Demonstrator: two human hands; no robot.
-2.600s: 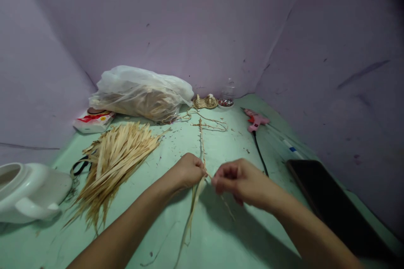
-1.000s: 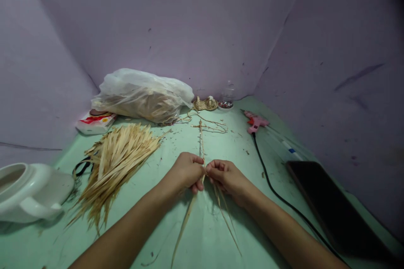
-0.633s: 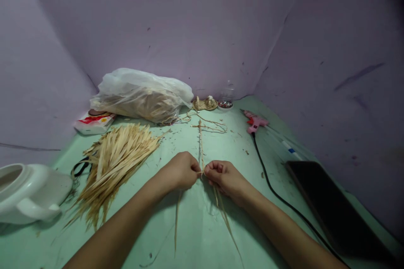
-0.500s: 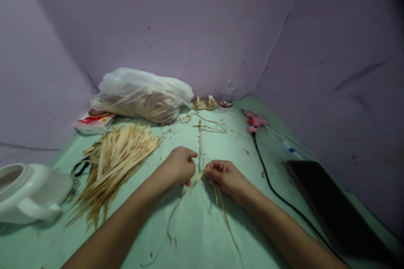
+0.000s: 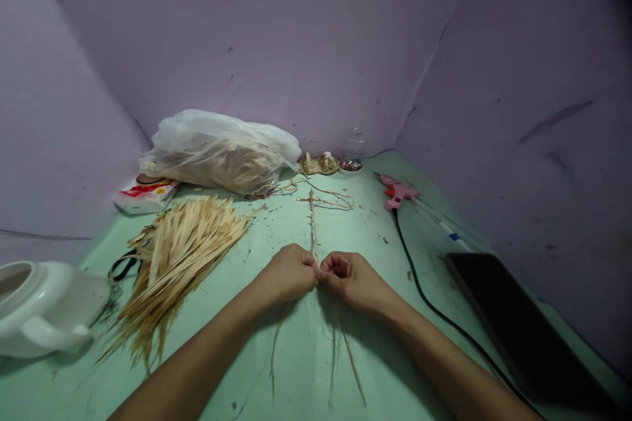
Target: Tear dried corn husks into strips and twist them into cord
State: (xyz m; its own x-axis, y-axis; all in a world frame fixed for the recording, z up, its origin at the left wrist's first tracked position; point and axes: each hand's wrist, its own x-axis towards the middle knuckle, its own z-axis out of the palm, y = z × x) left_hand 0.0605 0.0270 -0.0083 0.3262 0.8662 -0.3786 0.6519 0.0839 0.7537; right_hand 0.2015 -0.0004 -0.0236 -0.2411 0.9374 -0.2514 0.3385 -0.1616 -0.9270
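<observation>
A thin twisted cord of dry straw-coloured fibre [image 5: 313, 223] runs from the back of the table toward me. At its near end my left hand [image 5: 295, 273] and my right hand [image 5: 348, 278] meet, fingertips almost touching. Both hands are closed in a pinch on the cord's fibre strands. Loose strand ends [image 5: 279, 335] hang below my left hand, and more strands [image 5: 351, 358] trail beneath my right one. The exact pinch points are partly hidden by the fingers.
Left stand a bundle of dry fibre strips [image 5: 187, 256], a white jug-like container [image 5: 54, 302] and a red-white box [image 5: 147, 196]. Behind lie a plastic bag [image 5: 222, 151], a woven piece [image 5: 318, 164] and a dish of beads [image 5: 350, 166]. Right are a pink glue gun [image 5: 399, 192] and a dark tablet-like slab [image 5: 513, 316].
My left hand has moved right and closed on the strands beside my right hand; before, its index finger pointed out. The loose ends below have shifted.
</observation>
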